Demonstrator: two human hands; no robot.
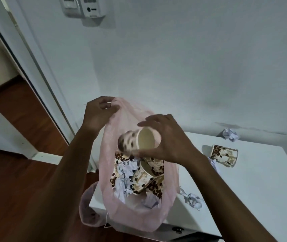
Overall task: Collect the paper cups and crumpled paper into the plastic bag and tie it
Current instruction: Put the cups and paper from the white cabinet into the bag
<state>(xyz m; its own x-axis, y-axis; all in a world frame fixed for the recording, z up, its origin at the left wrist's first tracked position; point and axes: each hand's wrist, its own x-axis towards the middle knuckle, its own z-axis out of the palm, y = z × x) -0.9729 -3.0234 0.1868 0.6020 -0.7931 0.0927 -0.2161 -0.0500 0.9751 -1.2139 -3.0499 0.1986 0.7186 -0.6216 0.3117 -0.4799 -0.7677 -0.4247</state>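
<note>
A pink see-through plastic bag (135, 213) stands open at the white table's left end. My left hand (98, 112) pinches its far rim and holds it up. My right hand (167, 137) grips a paper cup (139, 143) with a coffee-bean print, tilted on its side over the bag's mouth, its opening facing me. Inside the bag lie other printed cups (144, 179) and crumpled paper (124, 173). On the table, one more cup (223, 155) lies on its side, a crumpled paper ball (229, 134) sits by the wall, and another crumpled piece (192, 199) lies beside the bag.
The white table (254, 198) stands against a pale wall. A white door frame (40, 70) and dark wooden floor (17, 180) are to the left. A wall-mounted white dispenser (88, 9) hangs high above.
</note>
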